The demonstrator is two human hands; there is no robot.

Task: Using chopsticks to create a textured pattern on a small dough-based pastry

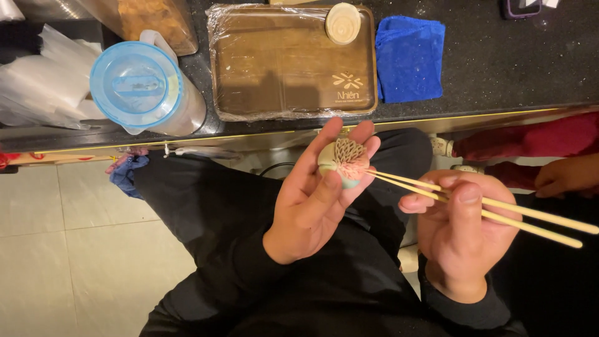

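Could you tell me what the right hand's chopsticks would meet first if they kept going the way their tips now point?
The chopsticks in the right hand point up-left at the small round sweet in the left hand. Their tips seem to touch it already; depth is unclear.

Long black sleeves, bare hands (312,200); trousers black, probably.

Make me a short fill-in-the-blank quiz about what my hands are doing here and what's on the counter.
1. The left hand cradles a small round sweet, and the right hand works on it with a pair of wooden ____.
2. The folded cloth beside the wooden tray is ____.
3. The tray is covered in clear plastic ____.
4. The lid of the plastic jug is light ____.

Missing words: chopsticks; blue; wrap; blue
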